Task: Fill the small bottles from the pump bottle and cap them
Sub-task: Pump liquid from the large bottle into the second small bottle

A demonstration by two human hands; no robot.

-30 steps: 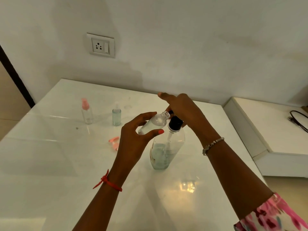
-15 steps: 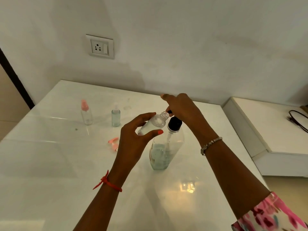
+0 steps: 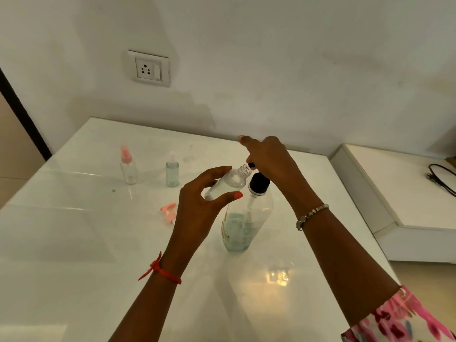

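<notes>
A clear pump bottle with a black collar stands mid-table, pale liquid low in it. My right hand rests on top of its pump head, covering it; only the black nozzle tip shows. My left hand grips a small clear uncapped bottle, tilted, its threaded mouth right at the nozzle tip. A loose pink spray cap lies on the table left of my left hand. Farther back stand a small bottle with a pink spray top and a small bottle holding pale liquid.
The glossy white table meets a white wall with a socket. A lower white ledge lies to the right with a black cable on it. The table's left edge drops off beside a dark door frame.
The small bottle's mouth has stayed at the nozzle while my right hand shifted slightly on the pump head. The bottles at the back have not moved.
</notes>
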